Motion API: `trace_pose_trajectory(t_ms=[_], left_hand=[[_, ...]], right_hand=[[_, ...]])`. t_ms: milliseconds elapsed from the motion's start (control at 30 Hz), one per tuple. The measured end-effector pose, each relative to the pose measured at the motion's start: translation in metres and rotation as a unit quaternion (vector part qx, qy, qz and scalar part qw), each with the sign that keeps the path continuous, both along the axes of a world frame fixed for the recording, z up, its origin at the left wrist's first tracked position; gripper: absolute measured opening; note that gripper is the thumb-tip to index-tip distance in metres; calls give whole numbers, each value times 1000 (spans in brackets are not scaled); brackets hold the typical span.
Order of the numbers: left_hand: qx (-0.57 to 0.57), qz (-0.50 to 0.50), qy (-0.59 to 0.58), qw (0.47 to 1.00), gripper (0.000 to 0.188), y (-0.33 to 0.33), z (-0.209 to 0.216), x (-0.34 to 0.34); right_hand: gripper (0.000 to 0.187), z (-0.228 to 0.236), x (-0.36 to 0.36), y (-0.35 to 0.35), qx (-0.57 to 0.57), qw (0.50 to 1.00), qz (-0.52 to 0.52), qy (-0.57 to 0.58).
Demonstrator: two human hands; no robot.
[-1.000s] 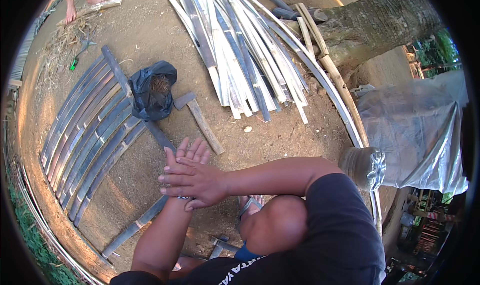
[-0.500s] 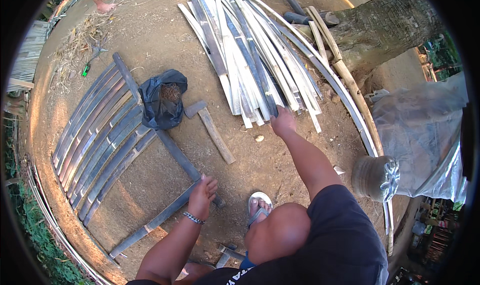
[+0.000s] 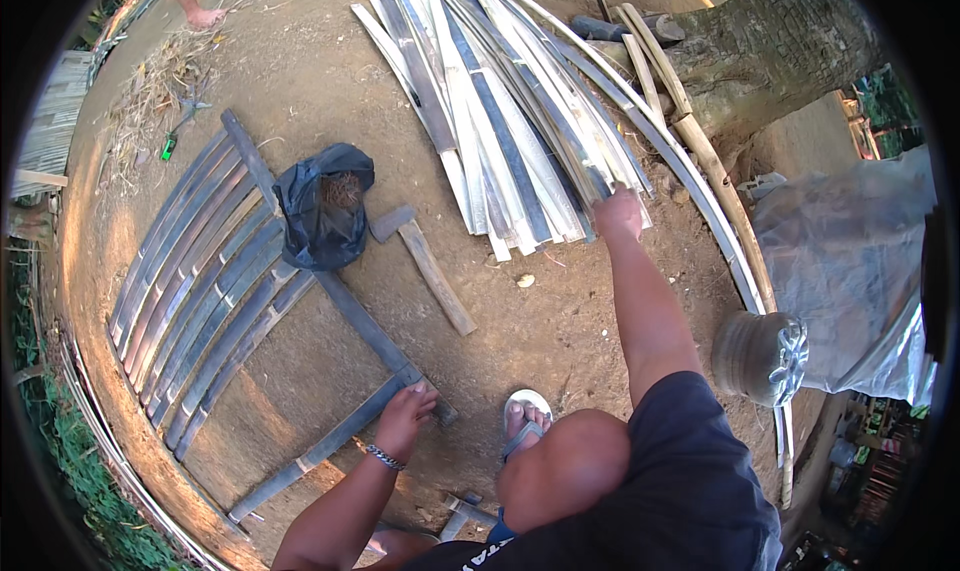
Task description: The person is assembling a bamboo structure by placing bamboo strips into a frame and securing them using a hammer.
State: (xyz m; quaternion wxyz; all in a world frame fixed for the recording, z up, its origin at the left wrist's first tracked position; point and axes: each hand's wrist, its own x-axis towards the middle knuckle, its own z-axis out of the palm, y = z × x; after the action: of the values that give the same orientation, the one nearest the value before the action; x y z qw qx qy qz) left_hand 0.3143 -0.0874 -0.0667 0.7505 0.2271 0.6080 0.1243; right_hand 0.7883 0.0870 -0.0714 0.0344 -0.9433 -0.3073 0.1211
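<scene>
1. Looking down through my remote feed, I find the right hand [image 3: 618, 214] at the pile's lower right, its grip seemingly pinching the near end of a dark bamboo strip [image 3: 597, 178]. An end hold probably suits something so long.
2. The strip lies on top of a pile of bamboo strips [image 3: 515, 171], whose near ends fan toward the wearer; I take that to keep them within arm's reach.
3. I see the left hand [image 3: 403, 418] over the near corner of a slatted bamboo frame [image 3: 365, 323], fingers loosely bent, nothing visible between them; whether it touches the bars, I cannot tell.
4. A black plastic bag [image 3: 300, 221] with brown tangled contents sits open across the frame's bar, likely for handy access. Just beside it, a wooden-handled tool [image 3: 437, 281] points its handle toward the wearer, convenient for picking up.
5. Everything rests on bare, brown ground [image 3: 560, 331]. Outdoors around it, I make out a tree trunk [image 3: 780, 56], a translucent plastic sheet [image 3: 850, 261] and another person's bare foot [image 3: 207, 18].
</scene>
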Motion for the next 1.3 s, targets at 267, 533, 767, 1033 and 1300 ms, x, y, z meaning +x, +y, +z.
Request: trace_pose_trajectory(t_ms=[267,533,767,1033,1300], left_hand=[[-9,-32,1,999,57,0,-10,6],[-7,-34,3,999,46,-5,-9,8],[-10,-11,-7,1000,43,-9,-12,-2],[13,-33,4,999,42,-3,-7,-1],[12,-37,7,999,47,-2,-9,1]], right_hand=[[60,-33,-51,-11,-96,975,201,17],[59,-38,-79,16,-108,990,85,30],[48,-32,-66,6,-91,975,165,118],[34,-16,-137,-5,-124,954,265,63],[44,-28,-132,0,40,954,163,250]])
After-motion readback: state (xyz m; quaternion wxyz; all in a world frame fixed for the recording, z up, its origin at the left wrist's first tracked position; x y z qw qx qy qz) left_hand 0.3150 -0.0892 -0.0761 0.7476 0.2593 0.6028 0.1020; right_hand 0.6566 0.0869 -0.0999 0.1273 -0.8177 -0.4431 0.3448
